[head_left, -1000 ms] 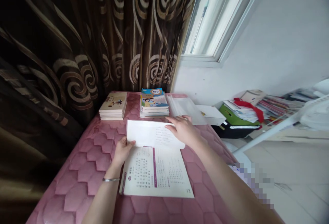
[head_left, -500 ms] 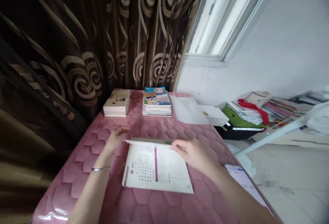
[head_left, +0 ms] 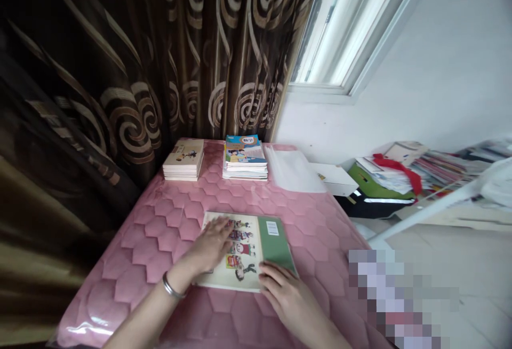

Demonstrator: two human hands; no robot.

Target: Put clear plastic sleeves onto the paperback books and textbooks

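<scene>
A book point(head_left: 262, 242) lies closed on the pink quilted table cover point(head_left: 172, 237), showing a cream and green cover with cartoon figures and a white barcode label. My left hand point(head_left: 216, 242) rests flat on its left part, fingers stretched out and pointing away from me. On the lower right of the cover lies my right hand point(head_left: 282, 290), its fingers extended over the green part. Neither hand grips the book; both press on its face. A silver bracelet point(head_left: 172, 286) circles my left wrist.
Toward the back stand a stack of tan books point(head_left: 183, 159) and a stack topped by a blue textbook point(head_left: 245, 151). Right of them lie clear plastic sheets point(head_left: 294, 170) and a white box point(head_left: 336, 180). A dark curtain point(head_left: 200, 45) hangs behind; papers point(head_left: 380, 173) pile up at right.
The book was open at a printed page, with my right hand at its raised far edge. Now it is closed, and both hands have come down onto its cover.
</scene>
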